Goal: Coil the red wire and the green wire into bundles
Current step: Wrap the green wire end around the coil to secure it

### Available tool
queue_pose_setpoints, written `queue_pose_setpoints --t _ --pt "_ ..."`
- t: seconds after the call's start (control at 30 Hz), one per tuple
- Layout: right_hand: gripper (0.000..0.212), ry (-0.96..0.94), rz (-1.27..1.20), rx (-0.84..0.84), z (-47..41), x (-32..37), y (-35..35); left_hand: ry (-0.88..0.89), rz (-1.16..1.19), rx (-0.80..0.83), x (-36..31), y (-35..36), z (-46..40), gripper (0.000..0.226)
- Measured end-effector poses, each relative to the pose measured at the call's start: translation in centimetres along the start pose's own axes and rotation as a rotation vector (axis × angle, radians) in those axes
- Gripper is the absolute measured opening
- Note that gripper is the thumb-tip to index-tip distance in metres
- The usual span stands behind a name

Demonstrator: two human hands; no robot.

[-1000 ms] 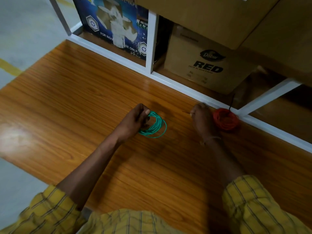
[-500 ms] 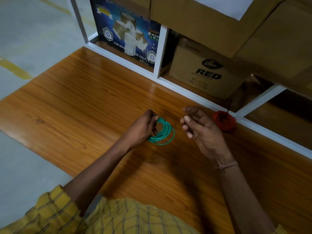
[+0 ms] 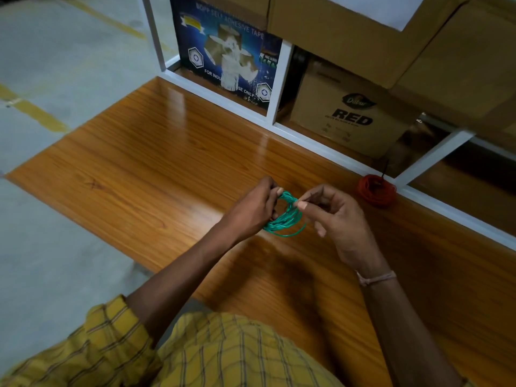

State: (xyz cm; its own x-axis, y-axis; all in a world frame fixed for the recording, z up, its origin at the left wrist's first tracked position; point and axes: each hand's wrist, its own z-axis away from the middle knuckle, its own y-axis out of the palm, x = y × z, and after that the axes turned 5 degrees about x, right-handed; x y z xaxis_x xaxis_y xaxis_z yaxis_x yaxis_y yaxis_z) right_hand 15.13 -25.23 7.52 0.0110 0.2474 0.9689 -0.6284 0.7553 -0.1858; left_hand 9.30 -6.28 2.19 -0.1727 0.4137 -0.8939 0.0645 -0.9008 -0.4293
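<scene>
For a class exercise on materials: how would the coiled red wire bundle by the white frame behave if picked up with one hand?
The coiled red wire bundle looks thin-stranded, so probably light and floppy. No tie is visible, so its loops may spring apart. Lying flat, it seems unlikely to roll.

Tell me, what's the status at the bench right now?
Left hand grips green wire coil, right hand pinches its far side. Red wire coiled, lying untouched by the white frame. Nothing in the way.

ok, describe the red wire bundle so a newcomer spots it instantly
On the wooden tabletop, look along the white shelf frame at its far edge. The red wire bundle lies against it, below the cardboard box printed RED, untouched, unlike the green wire bundle held in both hands.
</scene>
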Motion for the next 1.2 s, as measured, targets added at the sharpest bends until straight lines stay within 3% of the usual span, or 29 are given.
queue_pose_setpoints --t 0.27,0.53,0.8,0.9,1.07,1.2 --pt "0.009 -0.034 0.283 -0.183 0.6 -1.4 2.0 0.019 -0.067 -0.016 -0.8 -0.1 1.1 0.019" --pt "0.005 -0.433 0.669 -0.506 1.5 -3.0 4.9 0.056 0.044 0.002 -1.2 0.2 2.0 0.021" --pt "0.005 -0.594 0.805 -0.578 2.4 -2.9 5.5 0.080 0.334 0.016 -0.2 0.3 2.7 0.016" --pt "0.004 -0.564 0.766 -0.562 2.8 -2.7 5.9 0.096 0.403 -0.032 0.1 0.4 3.2 0.017" --pt "0.008 -0.327 0.401 -0.504 3.1 -1.6 6.5 0.098 0.447 -0.090 0.1 0.1 3.6 0.015" --pt "0.004 -0.266 0.247 -0.478 3.2 -1.1 6.3 0.109 0.491 -0.091 0.1 -0.1 4.0 0.014"
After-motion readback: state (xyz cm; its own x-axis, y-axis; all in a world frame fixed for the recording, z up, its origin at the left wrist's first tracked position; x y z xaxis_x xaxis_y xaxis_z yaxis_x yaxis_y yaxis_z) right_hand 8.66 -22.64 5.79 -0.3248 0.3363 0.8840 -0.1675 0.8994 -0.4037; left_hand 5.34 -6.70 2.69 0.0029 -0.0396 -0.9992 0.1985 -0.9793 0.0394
